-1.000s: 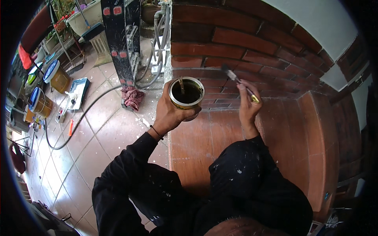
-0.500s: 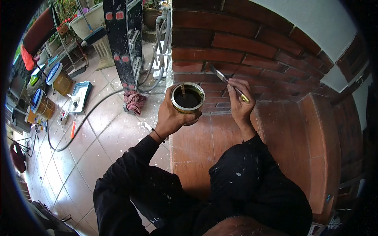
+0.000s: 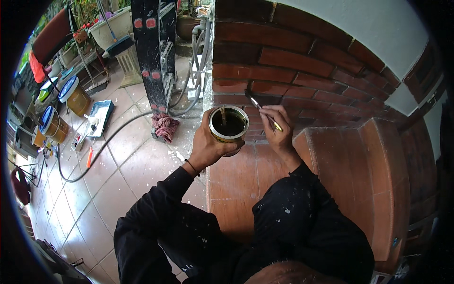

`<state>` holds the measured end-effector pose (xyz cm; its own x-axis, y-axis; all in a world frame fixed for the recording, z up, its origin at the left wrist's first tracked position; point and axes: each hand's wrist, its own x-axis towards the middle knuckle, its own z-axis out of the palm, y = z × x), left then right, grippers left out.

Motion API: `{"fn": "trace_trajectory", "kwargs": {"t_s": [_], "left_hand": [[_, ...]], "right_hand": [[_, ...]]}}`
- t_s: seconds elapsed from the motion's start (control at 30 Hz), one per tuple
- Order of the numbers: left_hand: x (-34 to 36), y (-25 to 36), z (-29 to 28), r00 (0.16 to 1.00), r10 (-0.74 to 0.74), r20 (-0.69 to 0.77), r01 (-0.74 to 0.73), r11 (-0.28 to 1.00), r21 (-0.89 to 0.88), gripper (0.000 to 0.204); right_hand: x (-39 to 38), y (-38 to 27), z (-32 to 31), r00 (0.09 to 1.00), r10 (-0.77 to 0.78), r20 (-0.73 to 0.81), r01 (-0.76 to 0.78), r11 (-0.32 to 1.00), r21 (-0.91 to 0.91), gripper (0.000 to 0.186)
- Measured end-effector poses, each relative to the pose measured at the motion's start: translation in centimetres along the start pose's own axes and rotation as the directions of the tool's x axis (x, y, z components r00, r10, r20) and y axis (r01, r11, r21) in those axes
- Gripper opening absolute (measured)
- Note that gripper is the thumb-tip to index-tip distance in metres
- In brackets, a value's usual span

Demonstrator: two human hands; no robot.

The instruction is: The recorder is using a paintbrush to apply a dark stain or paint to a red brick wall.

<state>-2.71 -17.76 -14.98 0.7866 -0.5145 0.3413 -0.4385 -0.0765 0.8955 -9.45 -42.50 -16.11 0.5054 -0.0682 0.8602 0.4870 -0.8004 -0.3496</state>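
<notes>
My left hand point(image 3: 207, 144) is wrapped round a small open can point(image 3: 229, 139) with a silvery rim. Dark liquid fills part of it, and a thin stick point(image 3: 223, 115) leans up inside against the rim. In my right hand point(image 3: 278, 128) is a paintbrush point(image 3: 256, 102), pinched by its handle, whose yellowish end shows below my fingers. Its dark bristles reach the brick wall point(image 3: 279, 87) near a joint between reddish bricks; whether they touch it I cannot quite tell. The bricks look glossy in places, with pale mortar lines between some of them.
Tiled steps point(image 3: 331, 156) lie below the wall. At left are a black ladder point(image 3: 149, 57), a crumpled pinkish rag point(image 3: 165, 127), a grey hose point(image 3: 124, 124), a paint tray point(image 3: 100, 118), two buckets point(image 3: 75, 97) with blue-rimmed lids and an orange-handled tool point(image 3: 89, 157). A broom point(image 3: 119, 45) stands farther back.
My right hand has moved left with the paintbrush, carrying its bristles leftward and slightly down along the bricks. The can stays in my left hand, and the whole view has shifted slightly.
</notes>
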Motion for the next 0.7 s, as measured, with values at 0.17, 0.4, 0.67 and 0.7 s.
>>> {"fn": "trace_trajectory", "kwargs": {"t_s": [0.17, 0.4, 0.67, 0.7], "left_hand": [[0.0, 0.4, 0.0, 1.000, -0.011, 0.005, 0.011, 1.000, 0.012, 0.108], [0.0, 0.5, 0.5, 0.997, 0.075, -0.003, -0.075, 0.995, 0.059, 0.101], [-0.3, 0.9, -0.3, 0.999, 0.011, 0.033, -0.011, 1.000, 0.022, 0.106], [-0.4, 0.8, -0.4, 0.999, 0.041, 0.034, -0.042, 0.999, 0.019, 0.106]], "right_hand": [[-0.5, 1.2, -1.9, 0.989, 0.073, -0.125, -0.086, 0.991, -0.101, 0.018], [0.8, -0.3, -2.0, 0.984, -0.095, 0.149, 0.105, 0.993, -0.059, 0.028], [0.7, 0.4, -4.0, 0.989, -0.046, 0.142, 0.074, 0.977, -0.200, 0.026], [1.2, 0.0, -4.1, 0.993, -0.058, 0.105, 0.072, 0.987, -0.140, 0.025]]}}
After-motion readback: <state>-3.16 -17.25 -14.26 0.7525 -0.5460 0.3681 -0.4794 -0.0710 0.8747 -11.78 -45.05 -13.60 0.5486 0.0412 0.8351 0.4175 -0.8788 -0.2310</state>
